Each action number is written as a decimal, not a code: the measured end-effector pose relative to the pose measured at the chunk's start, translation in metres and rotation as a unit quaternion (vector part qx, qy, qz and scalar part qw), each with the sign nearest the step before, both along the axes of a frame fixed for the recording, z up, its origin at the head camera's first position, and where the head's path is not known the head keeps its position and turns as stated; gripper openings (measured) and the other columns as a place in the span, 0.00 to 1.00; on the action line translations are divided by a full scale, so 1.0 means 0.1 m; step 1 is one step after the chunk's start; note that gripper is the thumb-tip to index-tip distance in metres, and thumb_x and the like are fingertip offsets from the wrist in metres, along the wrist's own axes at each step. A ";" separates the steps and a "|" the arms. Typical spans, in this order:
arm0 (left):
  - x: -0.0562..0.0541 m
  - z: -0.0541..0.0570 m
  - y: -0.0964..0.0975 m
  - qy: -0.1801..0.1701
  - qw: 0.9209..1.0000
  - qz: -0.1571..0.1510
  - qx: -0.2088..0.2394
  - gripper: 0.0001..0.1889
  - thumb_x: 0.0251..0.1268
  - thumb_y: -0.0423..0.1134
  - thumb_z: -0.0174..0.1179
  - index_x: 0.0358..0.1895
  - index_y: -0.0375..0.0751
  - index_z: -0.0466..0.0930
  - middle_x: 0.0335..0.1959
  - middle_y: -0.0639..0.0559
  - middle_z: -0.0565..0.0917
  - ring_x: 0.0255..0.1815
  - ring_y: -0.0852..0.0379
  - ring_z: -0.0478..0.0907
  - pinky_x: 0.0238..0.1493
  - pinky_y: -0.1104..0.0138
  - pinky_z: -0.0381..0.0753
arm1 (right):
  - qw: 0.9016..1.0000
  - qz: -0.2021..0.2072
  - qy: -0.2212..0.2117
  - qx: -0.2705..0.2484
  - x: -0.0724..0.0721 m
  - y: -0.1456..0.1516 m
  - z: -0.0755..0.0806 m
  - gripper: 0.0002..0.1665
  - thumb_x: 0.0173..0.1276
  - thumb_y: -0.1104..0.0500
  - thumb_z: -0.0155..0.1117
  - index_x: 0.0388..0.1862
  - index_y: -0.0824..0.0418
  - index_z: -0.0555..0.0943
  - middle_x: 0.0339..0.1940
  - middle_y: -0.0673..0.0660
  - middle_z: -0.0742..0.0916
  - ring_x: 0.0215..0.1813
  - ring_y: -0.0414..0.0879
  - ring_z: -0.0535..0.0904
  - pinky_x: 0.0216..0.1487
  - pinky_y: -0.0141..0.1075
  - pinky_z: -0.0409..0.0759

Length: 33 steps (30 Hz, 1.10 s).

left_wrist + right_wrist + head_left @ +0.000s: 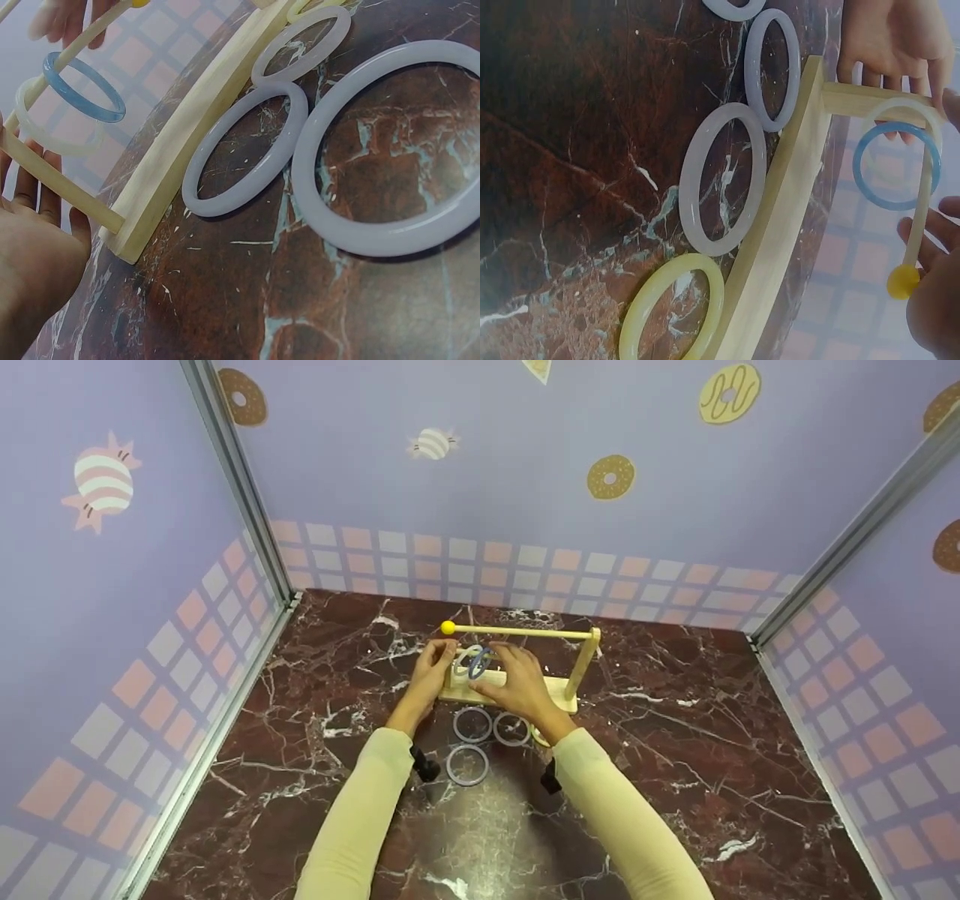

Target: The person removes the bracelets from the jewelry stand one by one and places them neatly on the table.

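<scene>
A wooden bangle stand (555,690) has two rods with yellow ball ends. From the lower rod hang a blue bangle (859,169) and a pale whitish bangle (56,142), side by side. My left hand (431,671) is at the stand's left post (67,184), thumb and index finger at its top, with the other fingers extended behind it. Around the free end of that rod, next to the yellow ball (903,282), is my right hand (517,679). Its fingers are spread loosely, apart from the blue bangle in the right wrist view.
Several bangles lie on the dark red marbled table (675,780) in front of the stand: lilac ones (467,784) (247,196), a whitish one (691,180) and a yellow one (641,307). The upper rod (517,631) extends above the hands. Patterned panels (480,495) enclose the table.
</scene>
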State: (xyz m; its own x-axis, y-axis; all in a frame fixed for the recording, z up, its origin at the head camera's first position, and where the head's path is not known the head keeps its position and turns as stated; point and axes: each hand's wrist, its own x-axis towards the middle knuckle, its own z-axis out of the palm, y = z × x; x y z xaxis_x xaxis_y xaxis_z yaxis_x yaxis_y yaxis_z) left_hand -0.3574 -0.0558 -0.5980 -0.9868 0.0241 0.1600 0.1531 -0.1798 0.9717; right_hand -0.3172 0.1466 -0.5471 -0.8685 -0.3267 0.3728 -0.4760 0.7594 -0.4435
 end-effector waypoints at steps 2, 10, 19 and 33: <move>0.00 0.00 0.00 0.000 1.000 0.002 0.004 0.22 0.84 0.43 0.57 0.63 0.25 0.73 0.63 0.30 0.76 0.61 0.53 0.75 0.70 0.61 0.68 | 1.000 0.001 0.004 0.008 -0.01 -0.01 -0.01 0.50 0.64 0.36 0.77 0.74 0.65 0.75 0.71 0.62 0.81 0.73 0.61 0.74 0.78 0.59 0.60; 0.01 0.00 0.00 -0.002 1.000 0.001 0.005 0.20 0.84 0.41 0.57 0.63 0.25 0.74 0.61 0.38 0.79 0.62 0.53 0.75 0.70 0.61 0.68 | 1.000 -0.023 0.013 0.012 -0.05 -0.06 -0.06 0.45 0.63 0.40 0.79 0.72 0.63 0.78 0.69 0.61 0.83 0.71 0.62 0.76 0.78 0.60 0.60; 0.01 0.02 0.03 -0.004 1.000 0.005 0.000 0.19 0.84 0.40 0.57 0.63 0.25 0.74 0.59 0.35 0.80 0.58 0.56 0.76 0.65 0.64 0.70 | 0.998 -0.053 0.030 0.021 -0.08 -0.09 -0.11 0.42 0.65 0.39 0.78 0.71 0.60 0.78 0.65 0.60 0.85 0.69 0.62 0.78 0.76 0.59 0.62; 0.01 0.01 0.00 -0.003 1.000 -0.002 0.006 0.20 0.85 0.40 0.55 0.64 0.24 0.73 0.66 0.25 0.74 0.61 0.53 0.75 0.69 0.63 0.68 | 0.998 -0.032 0.043 0.027 -0.10 -0.06 -0.16 0.42 0.63 0.46 0.82 0.73 0.56 0.78 0.66 0.59 0.85 0.69 0.60 0.78 0.74 0.59 0.63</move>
State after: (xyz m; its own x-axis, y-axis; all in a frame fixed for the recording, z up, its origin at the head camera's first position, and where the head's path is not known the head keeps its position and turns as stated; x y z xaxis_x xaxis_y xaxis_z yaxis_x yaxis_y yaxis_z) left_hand -0.3568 -0.0553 -0.5974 -0.9878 0.0254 0.1537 0.1461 -0.1911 0.9706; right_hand -0.3273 0.1401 -0.5627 -0.8537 -0.2935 0.4303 -0.4606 0.8109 -0.3609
